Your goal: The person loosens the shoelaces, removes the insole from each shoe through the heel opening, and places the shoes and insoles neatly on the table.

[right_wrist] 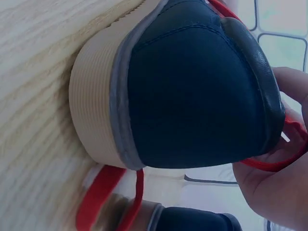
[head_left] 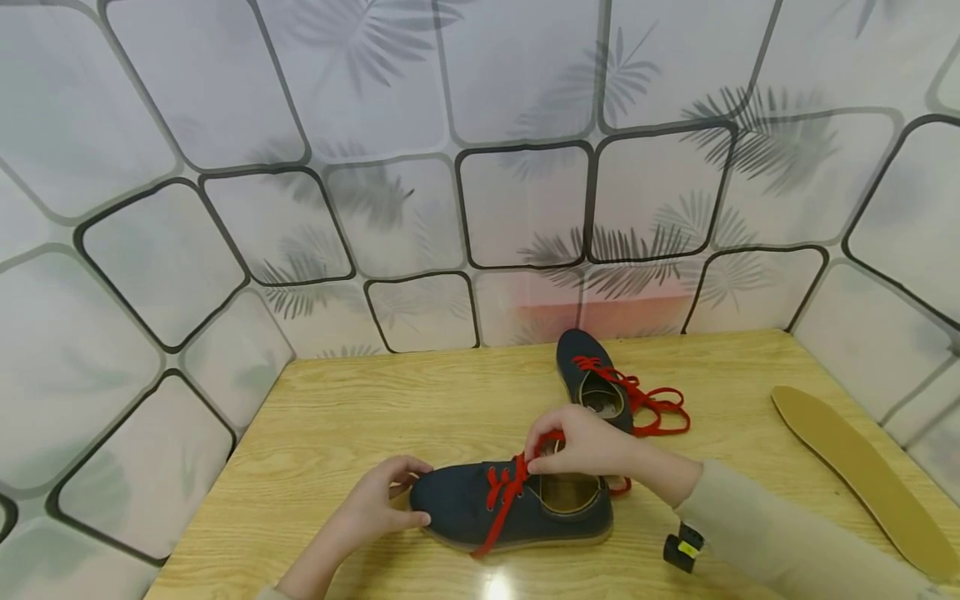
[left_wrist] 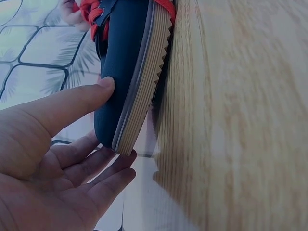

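Note:
A dark blue shoe [head_left: 456, 500] with a tan ribbed sole lies sideways on the table, toe to the left. My left hand [head_left: 381, 500] holds its toe; in the left wrist view the thumb [left_wrist: 98, 92] presses on the upper while the fingers [left_wrist: 113, 168] reach around the toe end. Over the shoe's opening, my right hand [head_left: 583, 442] pinches a red shoelace [head_left: 552, 436] close to the top eyelets. Another stretch of lace hangs down the near side. From behind the heel [right_wrist: 197, 96], the right wrist view shows a loop of lace by the palm.
A second blue shoe [head_left: 576, 348] stands behind, partly hidden by my right hand, its long red laces [head_left: 663, 429] spread to the right. A tan insole [head_left: 855, 475] lies at the table's right side. A patterned curtain [head_left: 525, 208] surrounds the wooden table [head_left: 360, 400].

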Demonstrator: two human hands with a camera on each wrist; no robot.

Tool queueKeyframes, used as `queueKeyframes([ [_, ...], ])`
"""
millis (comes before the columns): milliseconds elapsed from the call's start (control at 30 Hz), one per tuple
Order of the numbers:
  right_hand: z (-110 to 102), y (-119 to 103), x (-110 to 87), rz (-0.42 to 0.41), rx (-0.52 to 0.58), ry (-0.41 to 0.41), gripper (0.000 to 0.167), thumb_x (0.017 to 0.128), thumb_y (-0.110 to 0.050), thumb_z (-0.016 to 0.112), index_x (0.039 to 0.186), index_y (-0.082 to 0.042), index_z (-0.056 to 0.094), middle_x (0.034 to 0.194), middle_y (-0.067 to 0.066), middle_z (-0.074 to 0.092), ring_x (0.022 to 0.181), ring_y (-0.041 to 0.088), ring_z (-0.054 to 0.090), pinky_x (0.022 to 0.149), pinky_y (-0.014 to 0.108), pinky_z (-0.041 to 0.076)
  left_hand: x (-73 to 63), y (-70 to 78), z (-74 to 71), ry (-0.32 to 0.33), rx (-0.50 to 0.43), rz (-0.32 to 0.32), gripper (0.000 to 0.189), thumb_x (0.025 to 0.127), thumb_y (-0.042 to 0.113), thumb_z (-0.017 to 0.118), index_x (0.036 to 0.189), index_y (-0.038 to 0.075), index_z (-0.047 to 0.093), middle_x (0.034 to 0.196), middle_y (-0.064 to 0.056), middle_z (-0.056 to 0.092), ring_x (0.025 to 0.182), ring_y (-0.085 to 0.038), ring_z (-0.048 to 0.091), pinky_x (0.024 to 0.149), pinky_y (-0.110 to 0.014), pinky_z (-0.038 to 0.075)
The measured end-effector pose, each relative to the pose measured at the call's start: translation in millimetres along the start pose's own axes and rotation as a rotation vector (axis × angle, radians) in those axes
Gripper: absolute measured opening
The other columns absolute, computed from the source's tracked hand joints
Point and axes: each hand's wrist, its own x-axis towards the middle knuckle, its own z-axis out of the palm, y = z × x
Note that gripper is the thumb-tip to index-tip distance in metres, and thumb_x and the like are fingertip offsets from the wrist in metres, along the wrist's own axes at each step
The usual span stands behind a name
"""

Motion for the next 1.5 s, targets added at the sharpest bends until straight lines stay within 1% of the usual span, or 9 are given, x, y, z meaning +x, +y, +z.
queueKeyframes([
  [100,2.7,-0.6,-0.6,0.009,0.014,0.025,0.006,0.093,-0.015,0.082,0.088,-0.016,0.079,0.087,-0.004,0.075,0.073,0.003,0.063,0.069,0.021,0.055,-0.4,0.5,0.5,0.005,0.002,0.001,0.056,0.082,0.006,0.091,0.131,0.002,0.065,0.136,-0.019,0.066,0.127,-0.045,0.062,0.110,-0.054,0.056],
  [267,8.9,1.2,-1.5,0.064,0.100,0.067,0.007,0.092,-0.012,0.080,0.086,-0.008,0.078,0.082,-0.003,0.072,0.072,0.006,0.058,0.066,0.020,0.050,-0.5,1.0,1.0,0.010,0.000,0.003,0.055,0.082,0.005,0.091,0.131,0.002,0.066,0.136,-0.019,0.066,0.127,-0.043,0.062,0.110,-0.051,0.056],
  [467,15.8,4.7,-1.4,0.154,0.136,0.133,0.009,0.093,-0.013,0.078,0.087,-0.006,0.077,0.092,0.001,0.074,0.084,0.013,0.059,0.071,0.023,0.050,0.0,1.5,0.8,0.006,0.007,0.005,0.055,0.083,0.005,0.091,0.131,0.002,0.065,0.136,-0.018,0.066,0.126,-0.042,0.063,0.110,-0.052,0.056],
  [567,16.5,6.3,-0.7,0.202,0.227,0.158,0.010,0.094,-0.011,0.076,0.091,-0.002,0.078,0.095,0.002,0.074,0.083,0.014,0.062,0.072,0.024,0.054,0.0,1.8,0.8,0.008,0.011,0.004,0.055,0.083,0.005,0.091,0.131,0.002,0.065,0.136,-0.018,0.066,0.126,-0.043,0.063,0.110,-0.052,0.056],
  [667,14.9,9.6,-0.2,0.243,0.361,0.185,0.015,0.097,-0.010,0.072,0.095,0.004,0.076,0.089,-0.001,0.070,0.076,0.012,0.063,0.071,0.023,0.057,-0.2,2.0,1.1,0.012,0.017,0.003,0.055,0.082,0.005,0.091,0.131,0.002,0.066,0.135,-0.018,0.066,0.126,-0.043,0.063,0.109,-0.052,0.056],
  [767,13.1,12.8,-0.7,0.261,0.455,0.195,0.018,0.100,-0.010,0.068,0.095,0.007,0.073,0.083,-0.003,0.067,0.075,0.011,0.063,0.072,0.022,0.057,0.1,2.1,1.5,0.011,0.021,0.005,0.056,0.082,0.005,0.091,0.131,0.002,0.065,0.135,-0.018,0.066,0.126,-0.043,0.063,0.109,-0.051,0.057],
  [967,12.0,14.8,-1.5,0.264,0.478,0.172,0.019,0.100,-0.011,0.068,0.096,0.006,0.072,0.083,-0.004,0.066,0.075,0.011,0.061,0.072,0.022,0.056,0.8,2.5,2.3,0.008,0.019,0.014,0.056,0.082,0.005,0.091,0.132,0.001,0.065,0.135,-0.019,0.066,0.127,-0.044,0.063,0.110,-0.051,0.056],
  [1267,9.5,9.7,-2.2,0.269,0.505,0.171,0.020,0.099,-0.012,0.071,0.105,0.006,0.074,0.084,-0.005,0.069,0.075,0.009,0.062,0.072,0.020,0.057,1.7,0.8,1.6,0.007,0.022,0.017,0.055,0.082,0.005,0.091,0.131,0.002,0.065,0.135,-0.018,0.066,0.128,-0.045,0.063,0.110,-0.053,0.056],
  [1500,6.8,3.6,0.8,0.268,0.442,0.167,0.019,0.100,-0.014,0.072,0.107,0.005,0.073,0.089,-0.003,0.068,0.080,0.014,0.061,0.074,0.025,0.055,1.1,-1.2,2.7,0.009,0.014,0.015,0.056,0.082,0.004,0.091,0.131,0.002,0.065,0.135,-0.018,0.066,0.128,-0.044,0.063,0.111,-0.051,0.055],
])
